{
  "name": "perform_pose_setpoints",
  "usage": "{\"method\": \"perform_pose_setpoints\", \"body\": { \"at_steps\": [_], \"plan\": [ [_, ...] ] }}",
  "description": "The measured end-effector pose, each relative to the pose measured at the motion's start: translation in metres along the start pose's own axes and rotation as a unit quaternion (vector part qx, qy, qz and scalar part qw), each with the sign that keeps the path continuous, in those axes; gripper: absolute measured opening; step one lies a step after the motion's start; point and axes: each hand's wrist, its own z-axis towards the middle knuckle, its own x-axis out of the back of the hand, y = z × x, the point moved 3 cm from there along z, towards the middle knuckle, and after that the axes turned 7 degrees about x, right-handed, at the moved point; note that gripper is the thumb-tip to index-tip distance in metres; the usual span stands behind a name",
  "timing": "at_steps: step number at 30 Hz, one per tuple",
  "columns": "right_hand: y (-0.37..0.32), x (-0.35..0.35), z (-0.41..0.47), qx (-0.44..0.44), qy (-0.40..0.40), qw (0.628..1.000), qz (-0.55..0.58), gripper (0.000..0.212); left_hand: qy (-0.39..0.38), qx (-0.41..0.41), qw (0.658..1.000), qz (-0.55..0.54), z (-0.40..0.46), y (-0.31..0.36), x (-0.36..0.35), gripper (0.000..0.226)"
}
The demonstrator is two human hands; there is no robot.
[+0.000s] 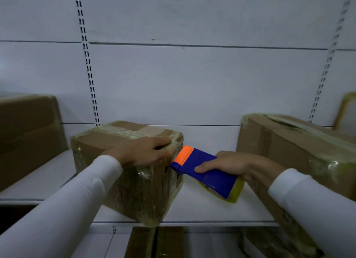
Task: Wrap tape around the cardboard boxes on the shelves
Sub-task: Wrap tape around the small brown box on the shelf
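Now my right hand (227, 166) holds the blue tape gun (209, 173), its orange end touching the middle box (133, 161) on the shelf (202, 205). My left hand (148, 151) grips the box's top edge. I should pull slow and press flat.

stockroom, slotted shelving (212, 209) (taped cartons (107, 142))
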Motion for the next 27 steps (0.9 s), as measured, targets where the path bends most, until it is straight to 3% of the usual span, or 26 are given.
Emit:
{"method": "perform_pose_setpoints", "body": {
  "at_steps": [6,10,14,20,24,27],
  "plan": [
    [-0.038,-0.001,-0.01,0.012,0.083,0.975,-0.207,0.041,-0.017,0.003,1.0,-0.013,-0.001,0.007,0.002,0.045],
    [-0.049,-0.009,-0.016,0.007,0.088,0.957,-0.276,0.041,-0.019,0.005,1.0,-0.009,-0.008,0.01,0.003,0.044],
    [-0.054,-0.006,-0.028,-0.007,0.098,0.949,-0.299,0.04,-0.011,0.004,1.0,0.0,-0.01,0.009,0.004,0.043],
    [-0.053,-0.013,-0.017,-0.031,0.059,0.978,-0.2,0.035,0.001,-0.006,1.0,0.019,-0.013,0.015,-0.001,0.036],
    [-0.018,-0.007,-0.006,-0.089,0.114,0.894,-0.423,0.047,0.007,-0.014,1.0,0.025,-0.014,0.004,0.005,0.043],
    [0.021,-0.009,0.003,-0.077,0.124,0.946,-0.289,0.046,0.012,-0.021,0.999,0.025,-0.02,-0.003,0.007,0.046]
  ]
}}
